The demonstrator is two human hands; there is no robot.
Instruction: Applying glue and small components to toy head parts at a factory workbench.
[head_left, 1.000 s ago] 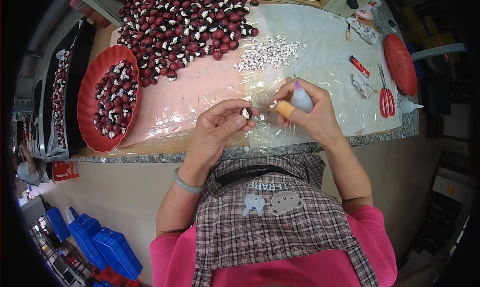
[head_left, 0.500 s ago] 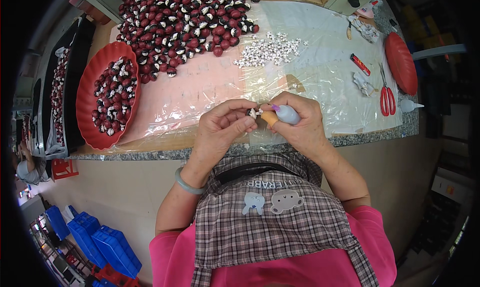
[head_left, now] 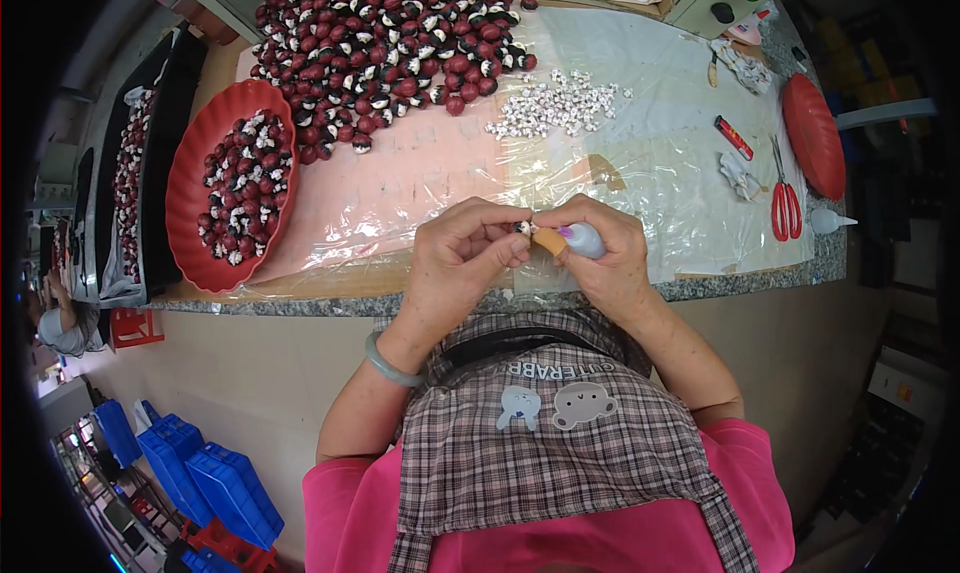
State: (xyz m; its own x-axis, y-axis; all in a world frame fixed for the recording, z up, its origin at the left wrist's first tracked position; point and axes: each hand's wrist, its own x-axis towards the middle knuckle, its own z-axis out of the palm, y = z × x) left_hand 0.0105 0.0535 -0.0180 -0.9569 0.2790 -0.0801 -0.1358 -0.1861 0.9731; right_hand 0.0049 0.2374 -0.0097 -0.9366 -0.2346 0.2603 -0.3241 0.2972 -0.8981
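Note:
My left hand pinches a small dark-and-white piece between thumb and fingers, much of it hidden by the fingertips. Against it, from the other side, come the fingertips of my right hand. That hand also grips a small pale squeeze bottle with a purple tip, pointing left. A tan cover wraps one right finger. Beyond my hands lies a scatter of tiny white pieces. Behind them to the left spreads a large heap of dark red, black and white balls.
A red scalloped tray with finished-looking balls stands at the left. On the right lie red-handled scissors, a red tube, crumpled tissue, another red tray and a second squeeze bottle. Granite edging borders the table.
The whole view has shifted slightly, moving the scene to the right. My right fingertips now touch the small piece held by my left hand, and the bottle is still in my right hand.

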